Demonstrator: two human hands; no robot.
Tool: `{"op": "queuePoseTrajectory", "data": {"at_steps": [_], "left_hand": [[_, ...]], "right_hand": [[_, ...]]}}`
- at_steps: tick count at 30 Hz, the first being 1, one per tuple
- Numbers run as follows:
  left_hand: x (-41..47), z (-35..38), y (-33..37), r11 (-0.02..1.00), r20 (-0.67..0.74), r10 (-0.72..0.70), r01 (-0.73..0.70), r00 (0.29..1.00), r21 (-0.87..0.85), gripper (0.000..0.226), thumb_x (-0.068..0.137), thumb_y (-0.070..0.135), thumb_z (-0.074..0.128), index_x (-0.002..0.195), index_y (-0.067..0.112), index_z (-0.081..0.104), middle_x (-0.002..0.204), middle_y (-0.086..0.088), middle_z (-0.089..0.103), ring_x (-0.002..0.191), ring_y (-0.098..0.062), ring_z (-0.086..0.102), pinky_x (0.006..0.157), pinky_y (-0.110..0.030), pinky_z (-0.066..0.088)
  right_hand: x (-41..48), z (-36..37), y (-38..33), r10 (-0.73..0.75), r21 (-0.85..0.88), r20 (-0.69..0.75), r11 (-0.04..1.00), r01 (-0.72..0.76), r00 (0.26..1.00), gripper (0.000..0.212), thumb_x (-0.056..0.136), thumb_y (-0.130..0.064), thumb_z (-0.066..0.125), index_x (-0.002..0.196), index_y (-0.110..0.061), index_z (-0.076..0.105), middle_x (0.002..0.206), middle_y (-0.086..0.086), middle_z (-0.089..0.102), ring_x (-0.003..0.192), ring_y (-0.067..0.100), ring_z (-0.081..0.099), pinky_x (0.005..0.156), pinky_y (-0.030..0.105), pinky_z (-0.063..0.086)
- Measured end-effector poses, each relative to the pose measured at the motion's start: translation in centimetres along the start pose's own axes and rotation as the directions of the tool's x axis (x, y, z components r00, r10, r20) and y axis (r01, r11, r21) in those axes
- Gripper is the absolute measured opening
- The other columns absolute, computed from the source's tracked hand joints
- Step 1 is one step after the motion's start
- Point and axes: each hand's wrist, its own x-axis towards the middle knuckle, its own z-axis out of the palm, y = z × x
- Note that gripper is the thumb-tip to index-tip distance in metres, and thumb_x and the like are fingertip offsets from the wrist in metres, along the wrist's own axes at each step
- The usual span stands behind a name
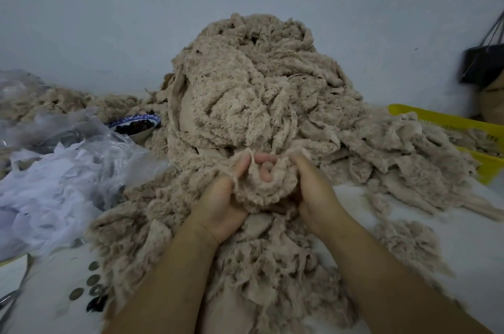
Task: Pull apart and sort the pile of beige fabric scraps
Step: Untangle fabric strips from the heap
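While both hands grip one fluffy beige fabric scrap (pixel 259 186) at centre, left hand (pixel 221 202) and right hand (pixel 313 192) fingers curl into it; tall beige scrap pile (pixel 259 88) at 12 o'clock, yellow plastic basket (pixel 447 119) at 3.

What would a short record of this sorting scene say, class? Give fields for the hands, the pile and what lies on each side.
Left hand: grips a fluffy beige scrap from the left
Right hand: holds the same scrap from the right
Pile: tall heap of beige scraps behind the hands, against the wall
Left side: white sheer fabric, patterned bowl, coins
Right side: yellow basket holding some beige scraps
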Motion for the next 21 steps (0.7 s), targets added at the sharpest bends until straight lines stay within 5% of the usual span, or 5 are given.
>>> {"op": "queuePoseTrajectory", "data": {"at_steps": [8, 12, 15, 18, 21], "left_hand": [[0.6, -0.9, 0.1, 0.998, -0.177, 0.031, -0.021, 0.984, 0.059, 0.038, 0.096, 0.042, 0.045, 0.086, 0.012, 0.067, 0.049, 0.006, 0.039, 0.044, -0.009, 0.039, 0.067, -0.025, 0.045], [1.4, 0.8, -0.5, 0.738, -0.343, 0.066, 0.185, 0.937, 0.649, 0.032, 0.096, 0.052, 0.057, 0.088, 0.026, 0.073, 0.082, 0.005, 0.072, 0.096, -0.013, 0.07, 0.073, -0.024, 0.051], [0.4, 1.0, -1.4, 0.616, -0.14, 0.066, 0.07, 0.988, 0.785, 0.027, 0.084, 0.057, 0.07, 0.085, 0.03, 0.07, 0.076, 0.02, 0.072, 0.073, 0.006, 0.067, 0.062, -0.009, 0.048], [0.1, 0.9, -1.6, 0.76, -0.097, 0.048, 0.027, 0.994, 0.649, 0.015, 0.089, 0.036, 0.068, 0.098, 0.026, 0.074, 0.093, 0.012, 0.077, 0.089, -0.003, 0.072, 0.076, -0.014, 0.054], [0.2, 1.0, -1.4, 0.836, -0.097, 0.085, -0.018, 0.992, 0.549, 0.029, 0.091, 0.038, 0.061, 0.115, 0.023, 0.072, 0.11, 0.006, 0.076, 0.105, -0.012, 0.071, 0.087, -0.023, 0.057]], "right_hand": [[0.2, -1.2, -1.5, 0.074, 0.459, 0.088, 0.882, -0.106, 0.993, 0.037, 0.097, -0.022, 0.043, 0.109, -0.005, 0.073, 0.114, 0.016, 0.072, 0.107, 0.031, 0.068, 0.094, 0.048, 0.054], [-0.2, -0.9, -1.5, 0.016, 0.228, 0.021, 0.973, -0.02, 1.0, 0.036, 0.1, -0.034, 0.052, 0.121, -0.009, 0.068, 0.112, 0.011, 0.074, 0.102, 0.025, 0.072, 0.083, 0.039, 0.06], [-0.6, -0.3, -0.8, -0.191, -0.316, -0.052, 0.934, 0.165, 0.98, 0.043, 0.096, -0.048, 0.058, 0.108, -0.009, 0.071, 0.102, 0.011, 0.075, 0.099, 0.026, 0.071, 0.092, 0.048, 0.056], [-0.7, 0.0, -0.2, -0.215, -0.421, -0.044, 0.89, 0.177, 0.976, 0.051, 0.095, -0.054, 0.058, 0.1, -0.004, 0.068, 0.1, 0.014, 0.073, 0.098, 0.031, 0.068, 0.094, 0.053, 0.053], [-0.2, -0.2, -0.2, -0.121, -0.252, -0.051, 0.962, 0.104, 0.991, 0.026, 0.096, -0.053, 0.055, 0.101, -0.032, 0.07, 0.097, -0.009, 0.076, 0.102, 0.014, 0.069, 0.099, 0.043, 0.053]]}}
